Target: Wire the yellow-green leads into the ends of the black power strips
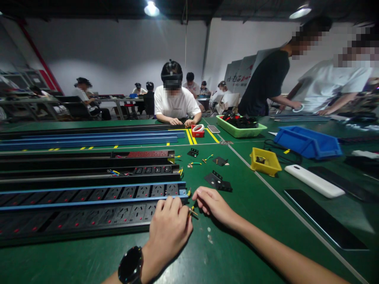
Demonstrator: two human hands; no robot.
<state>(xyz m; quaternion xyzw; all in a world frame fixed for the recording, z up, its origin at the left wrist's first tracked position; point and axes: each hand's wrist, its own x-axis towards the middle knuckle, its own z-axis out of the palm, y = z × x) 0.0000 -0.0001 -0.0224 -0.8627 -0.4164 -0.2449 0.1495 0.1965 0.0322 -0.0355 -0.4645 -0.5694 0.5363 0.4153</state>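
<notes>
My left hand (170,225), with a black watch on its wrist, lies over the right end of the nearest black power strip (118,215), its fingers curled down around that end. Just right of its thumb, a short yellow-green wire and a brass-coloured screw (193,212) stick out. My right hand (211,203) is beside them, fingers bent and closed; whatever its fingertips hold is hidden. A blue-edged power strip (127,192) lies directly behind the near one, with another yellow-green wire (189,192) at its end, close to my right fingertips.
Black brackets (218,181) and loose green wires (195,163) lie beyond my hands. More strips (151,170) extend left. A yellow bin (265,161), blue bin (308,142), green basket (241,128), white power bank (314,181) and dark phone (324,219) are right. A co-worker (177,100) sits opposite.
</notes>
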